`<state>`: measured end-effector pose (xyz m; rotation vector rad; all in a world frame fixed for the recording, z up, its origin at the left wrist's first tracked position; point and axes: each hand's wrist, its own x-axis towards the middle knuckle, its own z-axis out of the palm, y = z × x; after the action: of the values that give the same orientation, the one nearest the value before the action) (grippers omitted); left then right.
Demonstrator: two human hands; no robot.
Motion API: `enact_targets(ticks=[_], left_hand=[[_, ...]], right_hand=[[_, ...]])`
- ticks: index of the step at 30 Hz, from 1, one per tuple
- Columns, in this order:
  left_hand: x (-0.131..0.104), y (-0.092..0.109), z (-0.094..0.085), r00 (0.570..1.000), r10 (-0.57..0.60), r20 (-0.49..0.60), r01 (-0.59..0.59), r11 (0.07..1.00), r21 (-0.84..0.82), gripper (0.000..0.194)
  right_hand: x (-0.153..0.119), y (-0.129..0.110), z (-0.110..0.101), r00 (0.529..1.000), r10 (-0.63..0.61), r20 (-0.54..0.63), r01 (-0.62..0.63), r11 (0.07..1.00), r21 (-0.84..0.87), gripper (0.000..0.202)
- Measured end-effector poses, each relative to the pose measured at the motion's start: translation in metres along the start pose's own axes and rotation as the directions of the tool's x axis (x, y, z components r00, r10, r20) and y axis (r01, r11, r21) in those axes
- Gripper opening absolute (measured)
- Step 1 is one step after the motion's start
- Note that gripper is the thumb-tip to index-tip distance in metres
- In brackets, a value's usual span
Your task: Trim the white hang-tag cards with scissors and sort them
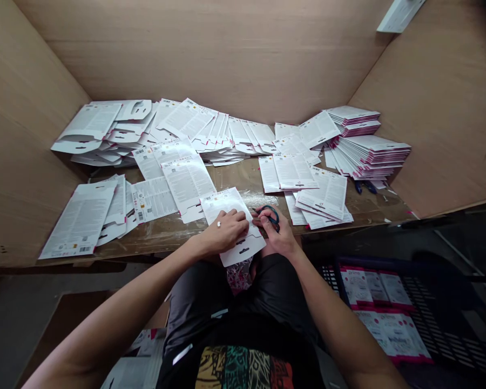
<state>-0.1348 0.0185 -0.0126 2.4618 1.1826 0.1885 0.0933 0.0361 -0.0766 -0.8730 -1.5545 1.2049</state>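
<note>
White cardboard packet [240, 255] is laid at the front edge of the brown table [237, 175], hanging tab toward the lap, and is pressed from above by the left hand [230, 229], curled fingers on its face; whether it is also pinched cannot be told. Teal-handled scissors [274, 215] are grasped in the right hand [276, 229], just beside the packet's right edge. Similar packets are spread left [188, 183] and stacked right [375, 154], with pink-and-white pouches [399, 332] held in a dark basket [449, 319] below.

white printed packet [222, 202] overhanging table [157, 232] edge; teal-handled scissors [277, 217] just beside
</note>
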Motion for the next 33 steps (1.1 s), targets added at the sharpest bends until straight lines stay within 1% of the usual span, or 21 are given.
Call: enact_targets(ticks=[1, 2, 3, 4, 5, 6, 7, 8, 9, 10, 11, 13, 15, 16, 19, 20, 22, 25, 27, 30, 33], left_hand=[[-0.009, 0.008, -0.006, 0.996, 0.06, 0.066, -0.055, 0.996, -0.075, 0.02], [-0.02, 0.018, -0.011, 0.973, 0.173, 0.153, -0.143, 0.972, -0.187, 0.016], [-0.033, 0.029, -0.014, 0.925, 0.306, 0.226, -0.228, 0.921, -0.314, 0.011], [-0.046, 0.04, -0.014, 0.88, 0.401, 0.256, -0.276, 0.868, -0.412, 0.008], [-0.058, 0.05, -0.01, 0.881, 0.405, 0.244, -0.272, 0.856, -0.439, 0.015], [-0.067, 0.059, -0.003, 0.933, 0.304, 0.193, -0.212, 0.898, -0.385, 0.027], [-0.072, 0.065, 0.008, 0.988, 0.123, 0.098, -0.093, 0.959, -0.269, 0.039], [-0.073, 0.068, 0.02, 0.997, -0.069, -0.032, 0.065, 0.989, -0.13, 0.051], [-0.072, 0.069, 0.033, 0.964, -0.208, -0.165, 0.21, 0.978, -0.009, 0.061], [-0.068, 0.066, 0.046, 0.928, -0.269, -0.259, 0.299, 0.95, 0.085, 0.068], [-0.065, 0.062, 0.056, 0.913, -0.266, -0.31, 0.324, 0.934, 0.151, 0.069], [-0.063, 0.051, 0.073, 0.917, -0.183, -0.354, 0.265, 0.944, 0.199, 0.053], [-0.075, 0.043, 0.088, 0.92, -0.123, -0.372, 0.2, 0.964, 0.175, 0.035], [-0.086, 0.041, 0.097, 0.928, -0.113, -0.354, 0.179, 0.971, 0.16, 0.034], [-0.127, 0.046, 0.127, 0.978, -0.085, -0.193, 0.12, 0.977, 0.178, 0.057], [-0.139, 0.049, 0.136, 0.984, -0.1, -0.146, 0.128, 0.972, 0.197, 0.066], [-0.155, 0.054, 0.147, 0.971, -0.197, -0.133, 0.223, 0.949, 0.221, 0.081], [-0.167, 0.054, 0.142, 0.891, -0.391, -0.232, 0.435, 0.881, 0.185, 0.09], [-0.174, 0.049, 0.128, 0.865, -0.416, -0.281, 0.455, 0.886, 0.087, 0.086], [-0.19, 0.042, 0.102, 0.897, -0.322, -0.303, 0.303, 0.947, -0.109, 0.07], [-0.202, 0.047, 0.066, 0.962, -0.171, -0.212, 0.133, 0.974, -0.185, 0.052]], right_hand=[[0.0, 0.0, 0.0, 1.0, -0.01, -0.003, 0.01, 1.0, -0.015, 0.034], [0.0, 0.0, 0.001, 1.0, -0.02, -0.006, 0.02, 0.999, -0.025, 0.033], [0.0, 0.0, 0.002, 0.999, -0.032, -0.008, 0.032, 0.999, -0.031, 0.032], [-0.001, 0.0, 0.003, 0.999, -0.046, -0.005, 0.046, 0.998, -0.039, 0.031], [-0.001, 0.001, 0.004, 0.998, -0.065, -0.001, 0.065, 0.997, -0.052, 0.03], [-0.001, 0.002, 0.005, 0.996, -0.087, 0.001, 0.087, 0.994, -0.072, 0.029], [-0.002, 0.003, 0.006, 0.994, -0.108, -0.001, 0.107, 0.99, -0.096, 0.029], [-0.002, 0.004, 0.008, 0.993, -0.121, -0.005, 0.12, 0.986, -0.115, 0.028], [-0.002, 0.005, 0.008, 0.992, -0.123, -0.017, 0.12, 0.986, -0.118, 0.028], [-0.002, 0.006, 0.009, 0.993, -0.111, -0.034, 0.107, 0.989, -0.098, 0.028], [-0.002, 0.006, 0.009, 0.995, -0.087, -0.052, 0.083, 0.995, -0.058, 0.029], [-0.003, 0.007, 0.007, 0.997, -0.024, -0.077, 0.028, 0.999, 0.046, 0.032], [-0.003, 0.006, 0.004, 0.996, 0.026, -0.09, -0.015, 0.993, 0.12, 0.035], [-0.003, 0.005, 0.002, 0.995, 0.042, -0.092, -0.029, 0.991, 0.133, 0.036], [-0.004, 0.004, -0.001, 0.993, 0.058, -0.103, -0.044, 0.99, 0.134, 0.037], [-0.003, 0.003, -0.001, 0.993, 0.057, -0.104, -0.043, 0.991, 0.13, 0.036], [-0.003, 0.003, -0.002, 0.994, 0.048, -0.102, -0.036, 0.992, 0.117, 0.036], [-0.004, 0.002, -0.003, 0.994, 0.053, -0.097, -0.044, 0.995, 0.089, 0.037], [-0.006, -0.001, -0.003, 0.994, 0.063, -0.091, -0.056, 0.996, 0.074, 0.038], [-0.014, -0.013, 0.001, 0.999, 0.053, -0.013, -0.052, 0.997, 0.05, 0.033], [-0.029, -0.04, 0.009, 0.981, 0.004, 0.192, 0.004, 0.999, -0.041, 0.027]])
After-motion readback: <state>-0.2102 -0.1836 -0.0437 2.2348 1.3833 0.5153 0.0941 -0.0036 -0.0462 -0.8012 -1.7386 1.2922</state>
